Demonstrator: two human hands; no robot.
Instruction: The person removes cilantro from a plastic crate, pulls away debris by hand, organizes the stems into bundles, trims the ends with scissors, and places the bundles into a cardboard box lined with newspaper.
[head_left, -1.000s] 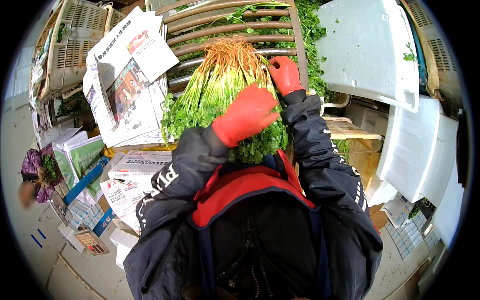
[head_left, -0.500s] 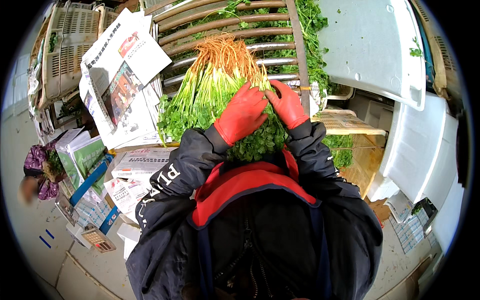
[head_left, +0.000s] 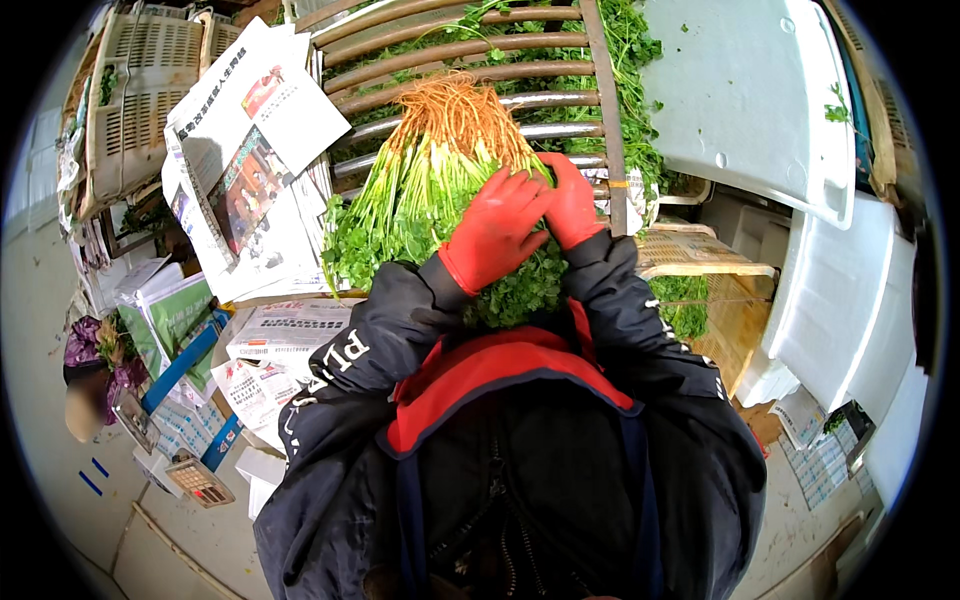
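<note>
Leafy bunch (head_left: 405,190): lying on the slatted rack (head_left: 560,42), its roots pointing away from you; its right side is passing beneath your left hand (head_left: 502,228) and beside your right hand (head_left: 572,205).
Red gloves: your left fingers are half curling over the stems, your right ones bending beside them; whether either is gripping stems, I cannot tell.
Dark sleeves (head_left: 395,318): your forearms are angling inward.

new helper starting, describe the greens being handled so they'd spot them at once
Start from the brown slatted rack at the view's top centre. On its near end lies a fanned bunch of leafy greens. Unlike the loose greens along the rack's right side, it ends in a thick fringe of orange-brown roots.
</note>
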